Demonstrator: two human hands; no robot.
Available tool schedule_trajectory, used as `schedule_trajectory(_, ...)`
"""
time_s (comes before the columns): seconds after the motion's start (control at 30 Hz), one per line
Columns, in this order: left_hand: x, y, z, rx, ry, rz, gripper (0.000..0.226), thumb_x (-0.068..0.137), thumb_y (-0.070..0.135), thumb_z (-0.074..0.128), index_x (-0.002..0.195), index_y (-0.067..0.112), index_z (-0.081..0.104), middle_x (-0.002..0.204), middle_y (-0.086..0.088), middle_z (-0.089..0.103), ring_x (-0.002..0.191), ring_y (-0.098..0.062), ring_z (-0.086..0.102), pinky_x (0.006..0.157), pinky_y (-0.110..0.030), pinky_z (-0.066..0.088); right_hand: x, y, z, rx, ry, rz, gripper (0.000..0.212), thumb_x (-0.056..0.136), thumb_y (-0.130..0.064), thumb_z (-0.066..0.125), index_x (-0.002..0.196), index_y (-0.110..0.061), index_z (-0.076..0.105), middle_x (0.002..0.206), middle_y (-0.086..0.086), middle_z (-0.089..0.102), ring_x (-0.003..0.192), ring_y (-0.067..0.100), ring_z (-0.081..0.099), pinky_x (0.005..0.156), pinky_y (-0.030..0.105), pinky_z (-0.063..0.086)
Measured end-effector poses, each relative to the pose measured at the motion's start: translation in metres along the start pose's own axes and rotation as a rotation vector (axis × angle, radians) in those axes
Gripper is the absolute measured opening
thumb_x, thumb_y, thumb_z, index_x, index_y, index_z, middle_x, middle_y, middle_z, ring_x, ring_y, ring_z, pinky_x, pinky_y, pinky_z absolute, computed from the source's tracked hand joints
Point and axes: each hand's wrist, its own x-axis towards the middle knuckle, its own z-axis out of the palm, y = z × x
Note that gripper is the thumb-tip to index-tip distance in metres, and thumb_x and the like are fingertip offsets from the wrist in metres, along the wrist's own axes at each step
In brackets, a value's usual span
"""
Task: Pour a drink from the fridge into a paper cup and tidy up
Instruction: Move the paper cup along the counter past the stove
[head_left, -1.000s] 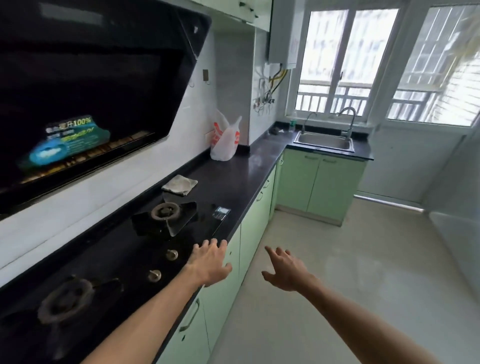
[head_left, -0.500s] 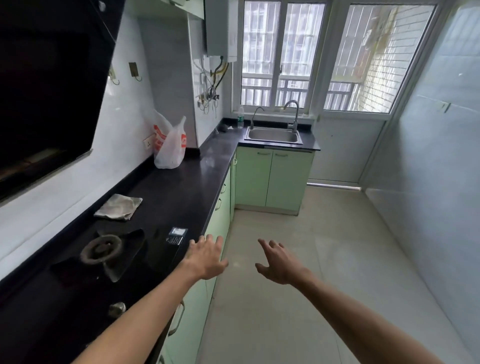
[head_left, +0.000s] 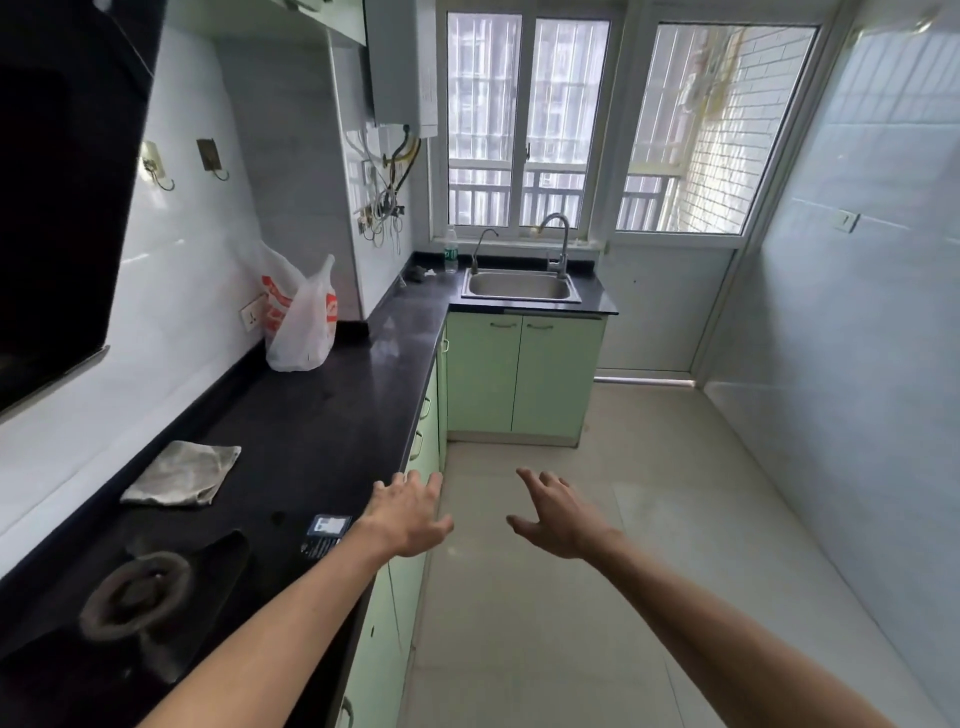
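No fridge, drink or paper cup shows in the head view. My left hand (head_left: 410, 514) is stretched out in front of me over the front edge of the black counter (head_left: 332, 415), fingers spread and holding nothing. My right hand (head_left: 558, 514) hovers over the floor beside it, fingers loosely spread, also holding nothing. A small clear bottle with a green label (head_left: 451, 252) stands on the counter's far end by the window, left of the sink.
A gas hob burner (head_left: 137, 595) lies at near left, a grey cloth (head_left: 182, 473) behind it, a white plastic bag (head_left: 298, 322) against the wall. A steel sink (head_left: 522, 286) sits under the window. Green cabinets (head_left: 519, 374) line the counter; the tiled floor (head_left: 597, 519) stretches ahead.
The view has swung right and moved along the counter: the hob slid to the lower left and the sink came closer. Both hands stay outstretched and hold nothing.
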Motion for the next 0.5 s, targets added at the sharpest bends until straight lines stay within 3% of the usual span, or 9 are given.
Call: schedule_trajectory(0.5, 0.131, 0.021, -0.009, -0.015, -0.038, -0.025, 0.064, 0.096, 0.05, 0.041, 0.149, 0.015, 0.029, 0.142, -0.015, 0.044, 0.13, -0.033, 0.044, 0.107, -0.051, 0.035, 0.12, 0.079, -0.017, 0.0, -0.032, -0.004, 0.078, 0.091, -0.056, 0.053, 0.151, -0.02, 0.019, 0.139, 0.015, 0.045, 0.127, 0.035, 0.045, 0.098, 0.047, 0.046)
